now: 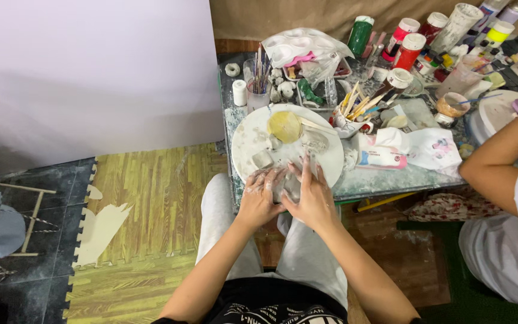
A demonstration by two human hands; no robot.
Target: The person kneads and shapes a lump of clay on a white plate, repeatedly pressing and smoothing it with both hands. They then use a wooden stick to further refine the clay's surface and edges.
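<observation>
At round board [253, 135] edge: left hand [259, 195], right hand [311, 193] cup grey clay lump [288, 185], mostly hidden.

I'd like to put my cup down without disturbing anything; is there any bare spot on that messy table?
Hardly. The only bare patch is the round white board's left part, beside the small grey clay block. Both hands, left hand and right hand, fill its near edge; paint bottles and the cup of wooden tools crowd the rest.

Beyond the fingers a yellow sponge [284, 126] lies; farther off stand paint bottles [412, 49], a cup of brushes [258, 84] and a white palette [298, 45]. A tube [382, 159] lies to their right on the worktop [391, 180].
</observation>
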